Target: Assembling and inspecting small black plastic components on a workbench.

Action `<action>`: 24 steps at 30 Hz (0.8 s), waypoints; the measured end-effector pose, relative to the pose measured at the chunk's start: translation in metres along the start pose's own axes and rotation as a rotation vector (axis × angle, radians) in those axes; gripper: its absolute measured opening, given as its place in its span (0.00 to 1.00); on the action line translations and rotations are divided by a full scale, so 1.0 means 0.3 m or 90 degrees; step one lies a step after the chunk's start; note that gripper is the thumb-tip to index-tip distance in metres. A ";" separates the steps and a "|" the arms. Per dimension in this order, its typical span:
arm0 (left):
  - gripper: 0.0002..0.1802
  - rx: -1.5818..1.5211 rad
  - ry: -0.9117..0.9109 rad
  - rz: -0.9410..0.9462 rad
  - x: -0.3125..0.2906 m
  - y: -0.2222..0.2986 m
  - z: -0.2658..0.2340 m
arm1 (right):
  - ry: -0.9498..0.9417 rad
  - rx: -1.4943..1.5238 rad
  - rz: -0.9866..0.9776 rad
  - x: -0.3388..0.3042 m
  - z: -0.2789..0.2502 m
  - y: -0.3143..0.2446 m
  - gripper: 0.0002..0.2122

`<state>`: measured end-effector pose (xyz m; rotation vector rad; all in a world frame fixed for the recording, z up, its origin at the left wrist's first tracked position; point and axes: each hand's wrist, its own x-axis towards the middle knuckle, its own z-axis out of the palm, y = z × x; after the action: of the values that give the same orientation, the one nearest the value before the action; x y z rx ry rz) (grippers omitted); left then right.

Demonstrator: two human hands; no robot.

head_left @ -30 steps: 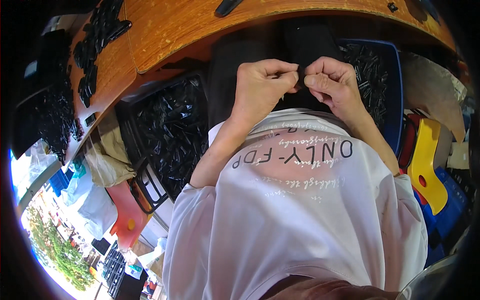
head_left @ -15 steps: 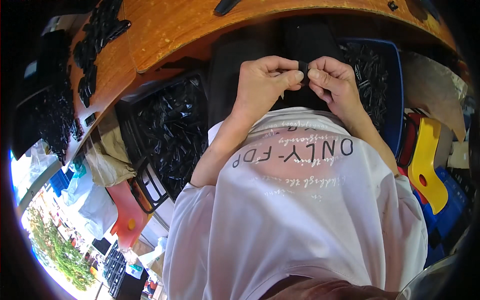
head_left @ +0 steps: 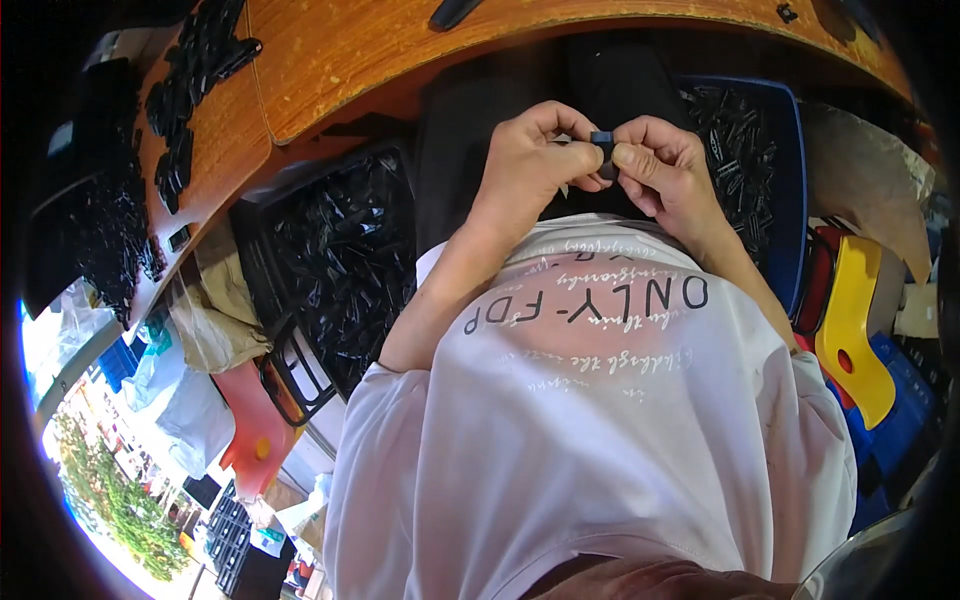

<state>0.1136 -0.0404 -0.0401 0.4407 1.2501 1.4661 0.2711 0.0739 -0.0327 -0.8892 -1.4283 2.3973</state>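
Above my lap, a small black plastic piece (head_left: 602,139) is pinched between my two hands. My left hand (head_left: 535,160) grips it from the left with thumb and fingers. From the other side, my right hand (head_left: 665,165) has its thumb and curled fingers on the same piece. Fingertips cover much of it, so its exact kind cannot be made out. A black crate of loose black plastic parts (head_left: 335,265) is to the left of my legs. To their right stands a blue bin (head_left: 800,180) holding similar black parts.
A wooden table (head_left: 380,60) curves across the far side, with heaped black parts (head_left: 195,85) on its left and a dark piece (head_left: 453,12) near its edge. A yellow plastic chair part (head_left: 855,330) is at the right, a red one (head_left: 255,430) at the lower left.
The black piece has been turned between my fingers and its flat top now shows more. My left hand's fingers have shifted slightly; both hands stay in nearly the same place.
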 end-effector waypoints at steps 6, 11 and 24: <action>0.08 0.092 0.082 0.062 -0.004 -0.025 0.030 | 0.045 -0.028 -0.013 0.005 0.012 0.033 0.09; 0.07 0.079 0.137 0.086 -0.007 -0.042 0.041 | 0.011 -0.044 -0.001 0.008 0.024 0.022 0.08; 0.25 -0.005 0.009 0.009 -0.039 0.025 0.026 | -0.005 0.122 0.052 0.016 -0.019 0.033 0.10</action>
<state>0.1199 -0.0459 -0.0267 0.4356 1.2531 1.4882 0.2719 0.0752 -0.0451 -0.9076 -1.1608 2.5472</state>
